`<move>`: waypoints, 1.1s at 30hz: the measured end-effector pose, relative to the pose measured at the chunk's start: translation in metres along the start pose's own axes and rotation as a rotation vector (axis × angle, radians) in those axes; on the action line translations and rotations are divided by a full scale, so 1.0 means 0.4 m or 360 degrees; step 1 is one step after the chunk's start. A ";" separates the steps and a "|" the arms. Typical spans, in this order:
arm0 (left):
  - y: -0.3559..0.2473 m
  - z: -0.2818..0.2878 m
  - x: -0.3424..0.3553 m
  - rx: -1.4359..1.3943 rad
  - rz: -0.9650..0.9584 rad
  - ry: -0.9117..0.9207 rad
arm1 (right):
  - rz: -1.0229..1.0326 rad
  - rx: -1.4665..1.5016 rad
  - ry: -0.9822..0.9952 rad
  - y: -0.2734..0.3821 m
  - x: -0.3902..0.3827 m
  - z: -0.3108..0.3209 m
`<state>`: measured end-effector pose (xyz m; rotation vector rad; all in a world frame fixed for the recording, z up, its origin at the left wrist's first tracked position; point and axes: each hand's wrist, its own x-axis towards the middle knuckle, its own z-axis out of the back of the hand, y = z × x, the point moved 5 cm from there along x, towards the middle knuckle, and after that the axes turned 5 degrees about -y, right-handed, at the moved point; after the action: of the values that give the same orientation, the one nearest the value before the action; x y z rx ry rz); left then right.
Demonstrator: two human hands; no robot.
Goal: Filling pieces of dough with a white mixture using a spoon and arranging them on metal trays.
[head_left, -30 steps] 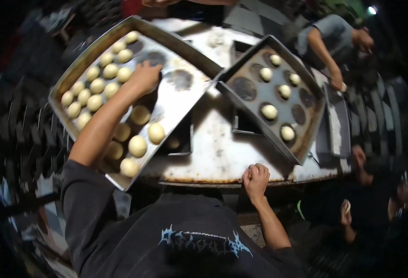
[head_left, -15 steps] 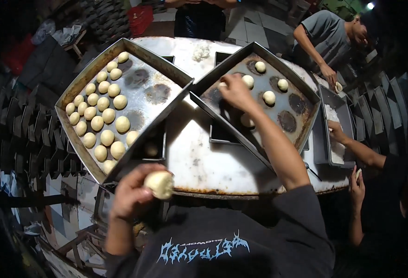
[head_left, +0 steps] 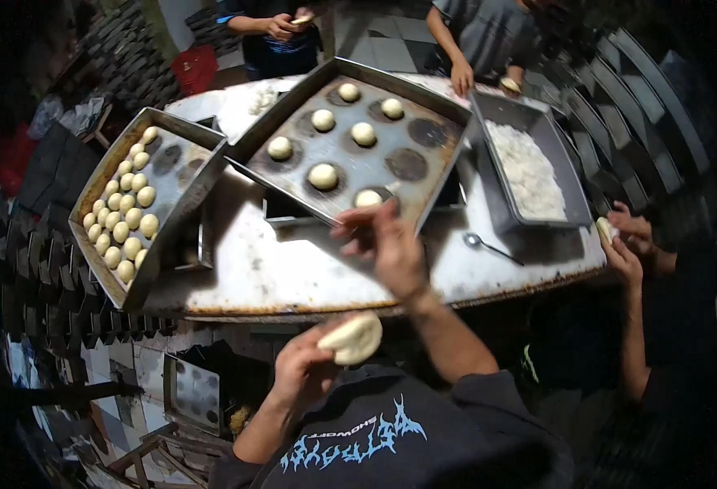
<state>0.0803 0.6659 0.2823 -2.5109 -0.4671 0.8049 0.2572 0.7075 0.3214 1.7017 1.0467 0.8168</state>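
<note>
My left hand is closed around a flattened, pale piece of dough, held in front of my shirt below the table edge. My right hand, slightly blurred, is above the near corner of a square metal baking tray. Its fingers are apart, and no dough shows in them. Just beyond the fingertips a dough ball sits on this tray, partly covered by the hand. Several more balls, such as this one, are spaced out farther up the tray.
Left of it, a second tray holds several rows of dough balls. At right stand a grey bin of white crumbly filling and a spoon. Co-workers' hands hold dough at right; other people stand across the table.
The view has swung right. My right hand has drawn back from a ball on the tray's left side to its near corner. My left hand has moved rightward with the dough.
</note>
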 end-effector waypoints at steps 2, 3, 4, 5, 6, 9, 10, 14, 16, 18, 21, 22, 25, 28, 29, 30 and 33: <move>0.104 -0.048 -0.036 -0.0387 -0.0046 0.0317 | 0.0369 -0.0583 -0.0590 -0.019 -0.043 0.221; 0.142 -0.039 -0.044 -0.0485 -0.0062 0.0284 | 0.0719 -0.1049 -0.0815 -0.035 -0.067 0.337; 0.178 -0.022 -0.049 -0.0588 -0.0092 0.0246 | 0.0415 -0.1542 -0.0924 -0.048 -0.091 0.446; 0.220 -0.008 -0.050 -0.0484 -0.0122 0.0095 | 0.0589 -0.2009 -0.0982 -0.051 -0.107 0.545; 0.260 0.005 -0.057 -0.0382 -0.0152 -0.0073 | 0.0753 -0.2469 -0.1016 -0.071 -0.123 0.614; 0.343 -0.015 -0.045 -0.0264 -0.0057 -0.0151 | 0.0321 -0.2783 -0.0787 -0.110 -0.113 0.716; 0.376 -0.014 -0.016 -0.0266 -0.0058 -0.0174 | 0.0344 -0.2773 -0.0793 -0.105 -0.112 0.734; 0.400 -0.028 0.107 -0.0090 -0.0384 -0.0403 | 0.0628 -0.2068 -0.0339 -0.071 -0.185 0.614; 0.397 -0.083 0.199 0.0440 -0.0514 -0.0638 | 0.0917 -0.1832 -0.0144 0.020 -0.252 0.473; 0.427 -0.214 0.266 0.0791 -0.0513 -0.0305 | 0.0905 -0.1810 0.0047 0.080 -0.280 0.395; 0.450 -0.421 0.292 0.0445 -0.0265 0.0308 | 0.0738 -0.1840 -0.0191 0.207 -0.146 0.537; 0.422 -0.476 0.290 0.0482 -0.0121 0.0372 | 0.0644 -0.1935 -0.0267 0.256 -0.084 0.619; 0.427 -0.548 0.370 -0.0098 -0.0134 0.0477 | 0.0651 -0.2559 0.0111 0.303 0.093 0.869; 0.440 -0.527 0.475 -0.0137 0.0093 -0.0163 | 0.0409 -0.3033 0.0595 0.230 0.249 1.050; 0.459 -0.504 0.496 -0.0084 0.0063 -0.0220 | 0.0540 -0.3146 0.0534 0.223 0.290 1.079; 0.473 -0.479 0.508 -0.0031 0.0041 -0.0277 | 0.0668 -0.3255 0.0471 0.211 0.314 1.106; 0.499 -0.437 0.493 0.0034 0.0063 -0.0484 | 0.0533 -0.3130 0.0781 0.153 0.322 1.090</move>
<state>0.3742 0.5307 0.2153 -2.3927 -0.5061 1.2087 0.7057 0.6513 0.2422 -0.0801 -0.1182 1.6409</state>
